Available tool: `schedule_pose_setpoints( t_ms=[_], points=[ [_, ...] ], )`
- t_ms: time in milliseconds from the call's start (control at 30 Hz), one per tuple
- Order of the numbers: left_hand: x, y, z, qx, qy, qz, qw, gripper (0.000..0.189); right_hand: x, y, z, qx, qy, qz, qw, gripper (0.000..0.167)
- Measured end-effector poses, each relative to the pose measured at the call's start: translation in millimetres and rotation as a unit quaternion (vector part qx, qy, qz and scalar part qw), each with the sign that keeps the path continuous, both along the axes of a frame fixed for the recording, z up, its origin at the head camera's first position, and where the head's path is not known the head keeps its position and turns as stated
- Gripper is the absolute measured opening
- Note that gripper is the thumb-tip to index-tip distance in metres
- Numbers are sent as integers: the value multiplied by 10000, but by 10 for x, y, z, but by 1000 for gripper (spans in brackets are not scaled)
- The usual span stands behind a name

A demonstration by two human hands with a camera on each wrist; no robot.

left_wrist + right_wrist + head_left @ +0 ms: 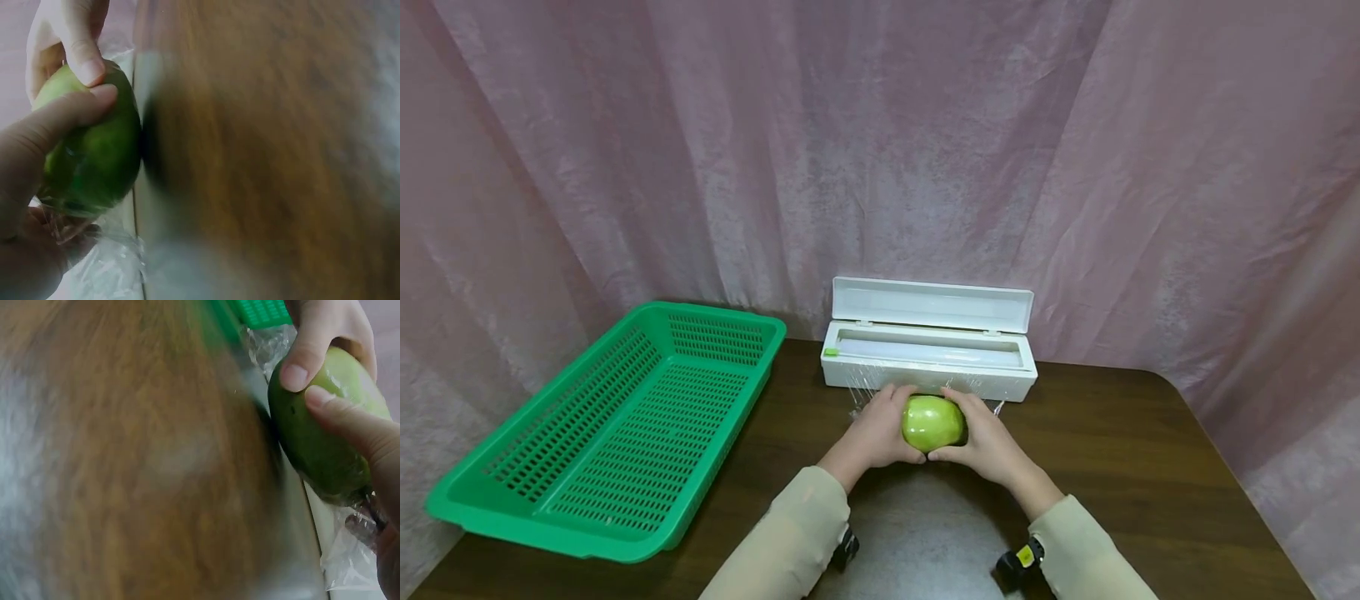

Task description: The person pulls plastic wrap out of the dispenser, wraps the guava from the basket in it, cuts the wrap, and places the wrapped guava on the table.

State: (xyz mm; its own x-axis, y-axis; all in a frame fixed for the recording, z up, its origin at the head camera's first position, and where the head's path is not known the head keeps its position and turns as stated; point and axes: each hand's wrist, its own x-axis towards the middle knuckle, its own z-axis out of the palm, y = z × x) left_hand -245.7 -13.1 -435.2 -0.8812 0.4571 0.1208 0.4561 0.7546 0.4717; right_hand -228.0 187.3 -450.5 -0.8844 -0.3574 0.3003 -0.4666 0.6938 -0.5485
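Note:
Between both hands is a glossy green fruit (931,422), rounded like an apple, held close over the table. My left hand (883,425) grips its left side and my right hand (987,437) its right side. Both thumbs lie close together on the near face, as the left wrist view shows on the fruit (94,150). Clear cling film (357,559) clings to part of the fruit and bunches around the fingers. Just behind the hands stands a white cling film dispenser (928,379), lid raised, with a roll (928,353) inside.
A green slotted plastic basket (700,500) stands on the left of the dark wooden table (1105,467). Behind the table hangs a pink curtain (925,150). A small green slider (831,352) sits at the dispenser's left end.

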Motion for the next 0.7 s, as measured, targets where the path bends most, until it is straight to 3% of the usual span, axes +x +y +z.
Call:
schedule_pose_setpoints(
  t_ms=[300, 700],
  points=[
    [1, -76, -73, 966, -58, 56, 9953, 82, 10, 40, -83, -532, 209, -58, 9983, 81],
    [53, -145, -84, 1405, -458, 21, 9890, 76, 87, 52, -104, -384, 148, -275, 9988, 77]
  ],
)
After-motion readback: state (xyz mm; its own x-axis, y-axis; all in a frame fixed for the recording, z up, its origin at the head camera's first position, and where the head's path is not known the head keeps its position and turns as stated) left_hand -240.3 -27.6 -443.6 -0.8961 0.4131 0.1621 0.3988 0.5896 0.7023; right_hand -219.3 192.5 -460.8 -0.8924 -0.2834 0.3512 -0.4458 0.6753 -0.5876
